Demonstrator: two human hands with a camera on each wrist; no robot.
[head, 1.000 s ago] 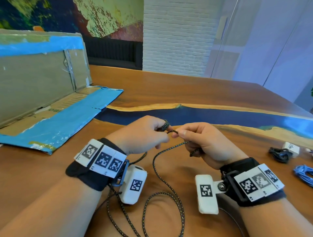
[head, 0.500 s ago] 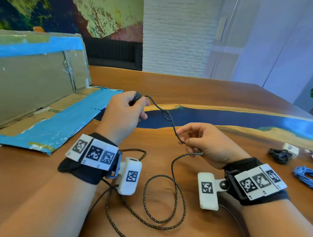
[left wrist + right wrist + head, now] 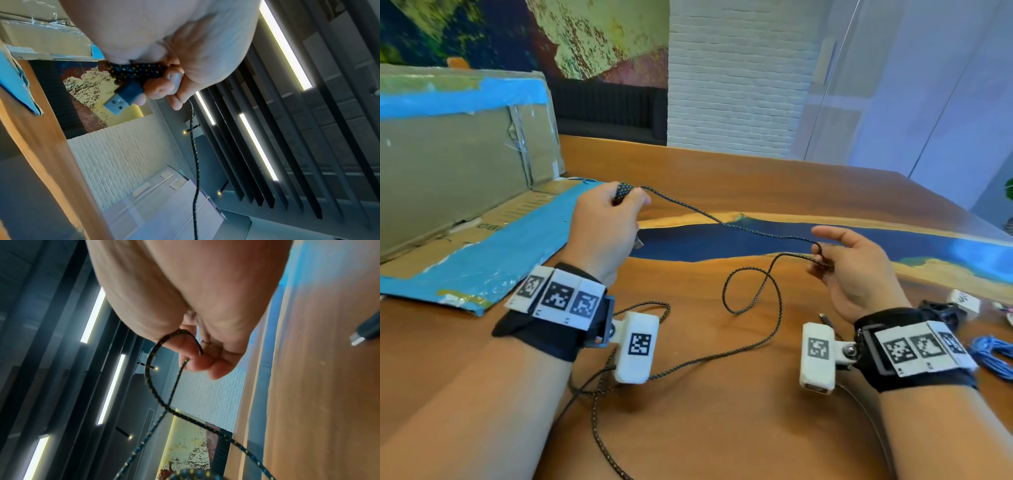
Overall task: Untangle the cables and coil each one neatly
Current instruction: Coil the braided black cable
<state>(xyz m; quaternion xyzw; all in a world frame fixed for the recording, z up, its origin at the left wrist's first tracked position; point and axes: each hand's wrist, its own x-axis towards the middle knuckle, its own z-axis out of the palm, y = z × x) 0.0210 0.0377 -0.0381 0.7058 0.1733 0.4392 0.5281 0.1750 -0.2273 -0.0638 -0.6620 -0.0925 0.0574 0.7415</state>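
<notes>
A black braided cable [image 3: 726, 224] with yellow and blue flecks stretches in the air between my two hands. My left hand [image 3: 606, 226] is raised near the cardboard and grips a small coil of this cable [image 3: 135, 71]. The USB plug [image 3: 121, 99] sticks out below the fingers. My right hand [image 3: 856, 270] pinches the cable [image 3: 152, 369] in its curled fingers, and the index finger points out. From there the cable drops in loose loops [image 3: 750, 291] onto the table [image 3: 722, 428] and runs under my left wrist. Its other plug [image 3: 366, 332] lies on the wood by my right wrist.
An opened cardboard box with blue tape [image 3: 448, 154] stands at the left. At the right edge lie a black cable bundle [image 3: 941, 311], a white adapter [image 3: 965, 299] and a coiled blue cable [image 3: 993, 356]. A blue resin strip [image 3: 893, 246] crosses the table.
My hands have moved apart: the left went up and away to the left with its coil, the right went to the right. The cable between them drew out and the table loops shrank.
</notes>
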